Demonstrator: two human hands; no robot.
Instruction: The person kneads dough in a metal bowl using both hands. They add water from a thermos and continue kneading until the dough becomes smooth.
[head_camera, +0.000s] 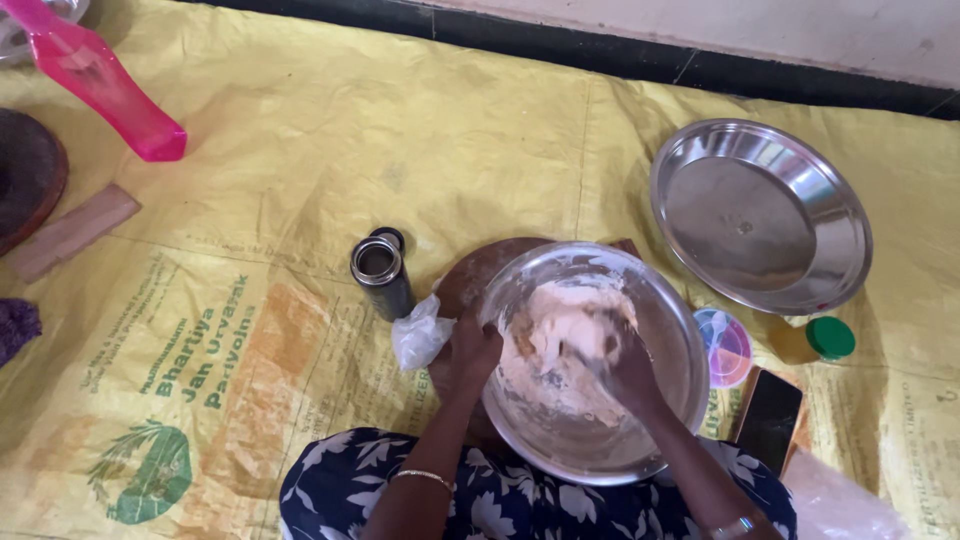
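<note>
Steel is shining around the pale dough (560, 330), which is lying inside the mixing bowl (660, 300) on a round wooden board (475, 275), at the centre of the yellow mat (300, 150). The right hand (625, 370) is pressing into the dough, fingers curled in it. The left hand (470, 350) is closing its grip on the rim at 9 o'clock. For good kneading, the bowl should be kept steady, with the dough folded inward from the wall. An empty steel plate (760, 215) is lying at 2 o'clock.
</note>
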